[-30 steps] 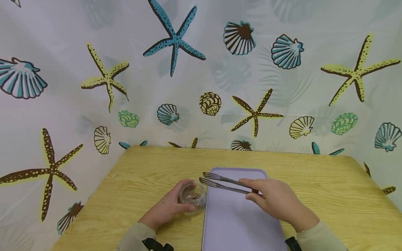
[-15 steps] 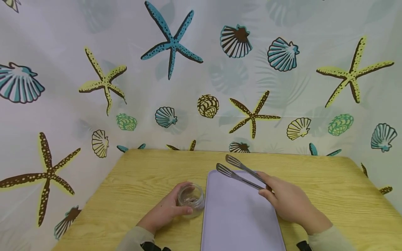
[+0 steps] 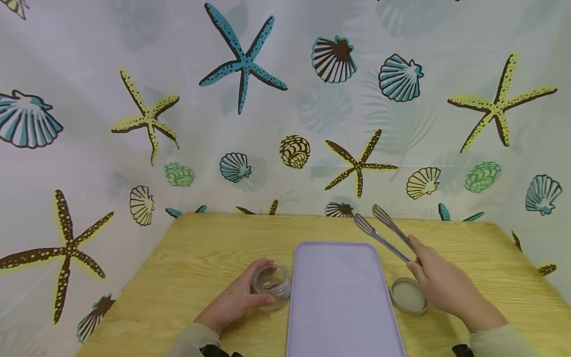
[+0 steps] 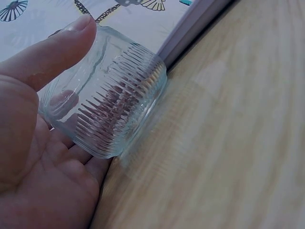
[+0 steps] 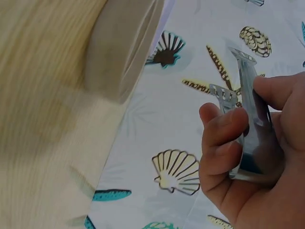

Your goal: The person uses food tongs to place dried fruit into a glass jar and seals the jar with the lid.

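My left hand [image 3: 243,297] grips a clear ribbed glass jar [image 4: 112,90] that stands on the table just left of the tray. Small reddish-brown bits lie in the jar's bottom, blurred by the ribbed glass. In my right hand [image 3: 450,285] is a pair of metal tongs [image 3: 385,238] with slotted ends, held above the table at the tray's right. The two tong arms are spread apart with nothing between them, as the right wrist view [image 5: 240,102] also has it, fingers curled round the handle. Below that hand a round beige lid [image 3: 408,296] lies on the table.
A pale purple rectangular tray [image 3: 341,297] lies on the wood-grain table [image 3: 223,238] between my hands. Behind and at both sides hangs a white curtain [image 3: 267,129] printed with starfish and shells. The lid sits close to the tray's right edge.
My right hand has carried the tongs from near the jar, over the tray, to the right, and the tong arms point more upward. The lid has come into view. My left hand stays on the jar.
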Available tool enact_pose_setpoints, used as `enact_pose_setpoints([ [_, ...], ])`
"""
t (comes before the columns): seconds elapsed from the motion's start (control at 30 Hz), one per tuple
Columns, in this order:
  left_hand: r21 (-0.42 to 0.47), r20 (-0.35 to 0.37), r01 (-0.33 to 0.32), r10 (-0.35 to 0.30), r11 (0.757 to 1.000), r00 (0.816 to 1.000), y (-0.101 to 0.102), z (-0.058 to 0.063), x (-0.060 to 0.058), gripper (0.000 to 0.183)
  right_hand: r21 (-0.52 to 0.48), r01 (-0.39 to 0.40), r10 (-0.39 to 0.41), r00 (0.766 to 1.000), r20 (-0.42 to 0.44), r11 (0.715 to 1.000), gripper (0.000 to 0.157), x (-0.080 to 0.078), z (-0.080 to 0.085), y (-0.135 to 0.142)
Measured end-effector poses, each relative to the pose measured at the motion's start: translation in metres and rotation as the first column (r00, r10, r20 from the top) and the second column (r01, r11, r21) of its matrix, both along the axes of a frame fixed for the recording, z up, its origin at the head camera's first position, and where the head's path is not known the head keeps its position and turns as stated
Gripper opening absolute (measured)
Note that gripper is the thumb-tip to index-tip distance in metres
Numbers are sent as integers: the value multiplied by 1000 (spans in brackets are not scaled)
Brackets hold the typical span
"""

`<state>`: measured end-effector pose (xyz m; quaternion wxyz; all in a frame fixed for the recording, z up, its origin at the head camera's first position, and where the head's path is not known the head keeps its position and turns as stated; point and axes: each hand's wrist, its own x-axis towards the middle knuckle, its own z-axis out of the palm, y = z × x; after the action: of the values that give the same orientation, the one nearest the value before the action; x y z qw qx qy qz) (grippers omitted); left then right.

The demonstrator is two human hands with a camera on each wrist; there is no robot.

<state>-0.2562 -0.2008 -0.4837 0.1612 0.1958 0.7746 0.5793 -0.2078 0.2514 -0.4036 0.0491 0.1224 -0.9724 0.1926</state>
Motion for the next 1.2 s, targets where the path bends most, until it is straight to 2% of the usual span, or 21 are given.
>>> enact_pose_setpoints([
  [0.23,3,12,-8,8,1000,1000,0,1,3,80,26,43,-44,996,71,999,64,-2,-14,30],
  [0.37,3,12,-15,15,1000,1000,-1,1,3,80,43,78,-83,987,139,996,65,-7,-21,45],
  [0.53,3,12,-8,8,1000,1000,-2,3,3,79,56,107,-118,962,248,993,67,-10,-29,61],
  [0.7,-4,10,-16,16,1000,1000,-3,3,5,78,65,138,-152,932,328,988,73,-6,-33,69],
  [0.8,-1,-1,-11,11,1000,1000,-2,3,3,77,78,151,-169,919,356,986,80,-4,-32,73],
  [0.97,-6,-7,1,-1,1000,1000,0,2,2,76,112,162,-194,884,425,980,101,-3,-30,77],
  [1.03,-16,-12,-9,8,1000,1000,0,2,3,77,121,158,-195,879,434,980,107,-4,-31,77],
  [1.2,-27,-13,-24,23,999,1000,0,4,3,78,149,159,-208,885,417,976,113,-3,-30,79],
])
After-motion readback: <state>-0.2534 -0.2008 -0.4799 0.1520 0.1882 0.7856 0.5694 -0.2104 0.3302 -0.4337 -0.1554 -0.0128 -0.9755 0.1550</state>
